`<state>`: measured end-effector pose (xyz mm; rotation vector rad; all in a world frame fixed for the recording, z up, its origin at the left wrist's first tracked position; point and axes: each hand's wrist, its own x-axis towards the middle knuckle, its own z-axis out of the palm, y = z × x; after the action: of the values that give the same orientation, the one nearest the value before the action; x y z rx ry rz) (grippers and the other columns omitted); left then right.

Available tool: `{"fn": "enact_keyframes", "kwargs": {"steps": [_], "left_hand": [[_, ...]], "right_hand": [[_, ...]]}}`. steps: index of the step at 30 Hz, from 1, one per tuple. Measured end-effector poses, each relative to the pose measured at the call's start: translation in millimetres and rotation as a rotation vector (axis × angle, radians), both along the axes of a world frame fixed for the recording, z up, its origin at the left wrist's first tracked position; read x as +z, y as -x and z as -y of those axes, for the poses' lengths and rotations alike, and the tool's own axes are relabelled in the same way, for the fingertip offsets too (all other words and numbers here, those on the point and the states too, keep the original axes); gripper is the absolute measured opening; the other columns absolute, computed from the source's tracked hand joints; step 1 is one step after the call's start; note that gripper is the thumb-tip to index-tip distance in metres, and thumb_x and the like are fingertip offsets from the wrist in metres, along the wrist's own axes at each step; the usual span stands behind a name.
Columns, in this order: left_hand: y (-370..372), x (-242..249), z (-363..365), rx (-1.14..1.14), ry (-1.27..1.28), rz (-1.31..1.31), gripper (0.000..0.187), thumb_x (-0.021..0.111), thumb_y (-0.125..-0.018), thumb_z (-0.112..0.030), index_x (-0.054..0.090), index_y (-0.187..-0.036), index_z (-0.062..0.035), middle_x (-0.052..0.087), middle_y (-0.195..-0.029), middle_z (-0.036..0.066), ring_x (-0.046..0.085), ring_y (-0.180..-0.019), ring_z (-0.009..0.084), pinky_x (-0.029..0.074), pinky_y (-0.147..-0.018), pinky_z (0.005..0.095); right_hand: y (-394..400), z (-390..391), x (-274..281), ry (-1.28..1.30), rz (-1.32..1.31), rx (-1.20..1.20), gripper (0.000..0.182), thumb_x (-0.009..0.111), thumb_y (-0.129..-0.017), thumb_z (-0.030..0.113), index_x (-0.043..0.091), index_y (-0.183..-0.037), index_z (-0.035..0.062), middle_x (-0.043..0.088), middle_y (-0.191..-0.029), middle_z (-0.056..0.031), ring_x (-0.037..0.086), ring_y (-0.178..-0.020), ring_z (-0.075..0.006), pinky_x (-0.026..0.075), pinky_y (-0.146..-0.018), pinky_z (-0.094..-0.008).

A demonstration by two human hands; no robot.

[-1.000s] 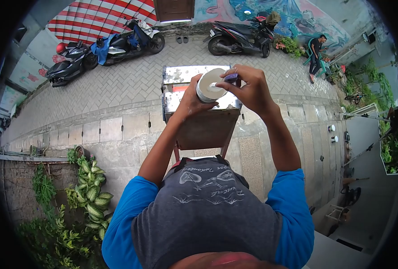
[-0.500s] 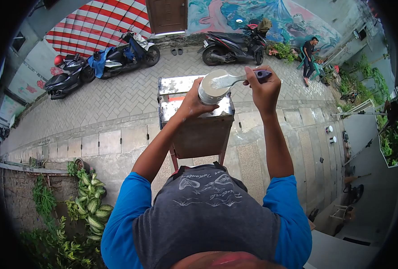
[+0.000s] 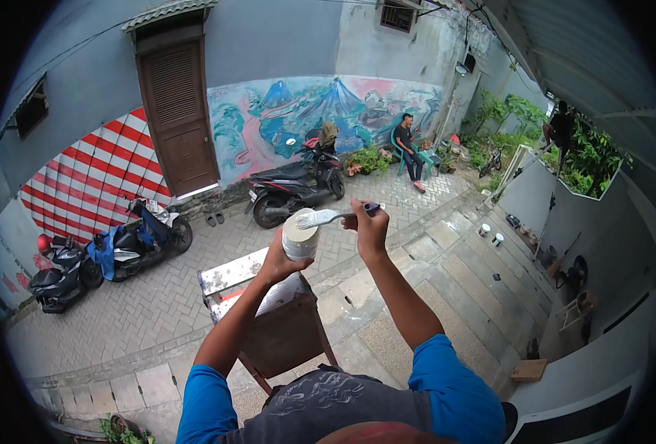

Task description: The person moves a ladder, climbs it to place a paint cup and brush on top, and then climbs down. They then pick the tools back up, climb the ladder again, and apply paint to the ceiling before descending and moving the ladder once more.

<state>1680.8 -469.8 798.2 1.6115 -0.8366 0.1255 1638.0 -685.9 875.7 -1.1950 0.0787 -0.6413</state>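
Observation:
My left hand [image 3: 275,262] is wrapped round a white tub of pale paint [image 3: 300,244], held up in front of me. A paintbrush [image 3: 320,217] is gripped by its dark handle in my right hand [image 3: 370,229]. Its paint-coated bristles rest at the tub's rim, over the pale opening. Below the tub stands a paint-spattered stand [image 3: 228,275] with white slats on top and a brown panel on the near side.
Motorbikes [image 3: 295,185] are parked along the painted wall [image 3: 269,111] across the paved lane. A seated person [image 3: 409,148] is on a green chair. White buckets [image 3: 484,230] stand on the paving at right, and a wooden block [image 3: 529,370] lies nearer.
The view has tilted up and turned right, showing more wall and roof. Both hands still hold the tub and paintbrush, with the bristles still at the rim.

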Motion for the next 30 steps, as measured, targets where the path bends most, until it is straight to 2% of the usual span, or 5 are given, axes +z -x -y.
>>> {"fn": "enact_keyframes", "kwargs": {"steps": [8, 13, 21, 28, 30], "left_hand": [[-20, -25, 23, 0.06, 0.029, 0.053, 0.089, 0.087, -0.064, -0.023, 0.039, -0.134, 0.0006, 0.057, -0.126, 0.016, 0.057, -0.116, 0.0249, 0.045, -0.1, 0.0381], [-23, -33, 19, 0.039, 0.059, -0.003, 0.09, 0.087, -0.063, -0.023, 0.038, -0.134, 0.0004, 0.055, -0.127, 0.016, 0.054, -0.119, 0.0254, 0.043, -0.102, 0.0388], [-34, -54, 13, 0.065, 0.063, -0.002, 0.089, 0.087, -0.063, -0.024, 0.037, -0.133, 0.0007, 0.054, -0.127, 0.016, 0.054, -0.119, 0.0255, 0.044, -0.101, 0.039], [-37, -56, 14, 0.085, 0.019, 0.042, 0.091, 0.088, -0.063, -0.024, 0.037, -0.134, 0.0006, 0.054, -0.127, 0.017, 0.055, -0.118, 0.0264, 0.044, -0.101, 0.0392], [-39, -58, 16, 0.074, 0.061, 0.028, 0.09, 0.088, -0.063, -0.024, 0.038, -0.134, 0.0003, 0.054, -0.128, 0.017, 0.054, -0.119, 0.0263, 0.044, -0.101, 0.0392]], "right_hand": [[-3, 33, 7, -0.197, -0.088, 0.086, 0.025, 0.071, -0.091, 0.022, 0.062, -0.095, -0.0006, 0.067, -0.082, -0.0111, 0.07, -0.066, -0.0216, 0.061, -0.06, -0.0329], [-31, 74, 62, -0.336, 0.004, 0.222, 0.026, 0.069, -0.093, 0.025, 0.063, -0.1, 0.0007, 0.069, -0.088, -0.0132, 0.07, -0.078, -0.0239, 0.06, -0.074, -0.037], [-137, 161, 311, -0.303, 0.344, 0.234, 0.029, 0.061, -0.098, 0.02, 0.051, -0.116, 0.0003, 0.067, -0.101, -0.0258, 0.07, -0.091, -0.0366, 0.061, -0.086, -0.0459], [-163, 178, 507, -0.253, 0.722, 0.126, 0.034, 0.055, -0.101, 0.015, 0.045, -0.129, -0.0003, 0.062, -0.113, -0.028, 0.067, -0.096, -0.044, 0.06, -0.086, -0.0557], [-154, 169, 539, -0.338, 0.748, 0.108, 0.032, 0.062, -0.096, 0.013, 0.052, -0.122, -0.0041, 0.063, -0.108, -0.02, 0.07, -0.086, -0.0365, 0.065, -0.074, -0.0455]]}}
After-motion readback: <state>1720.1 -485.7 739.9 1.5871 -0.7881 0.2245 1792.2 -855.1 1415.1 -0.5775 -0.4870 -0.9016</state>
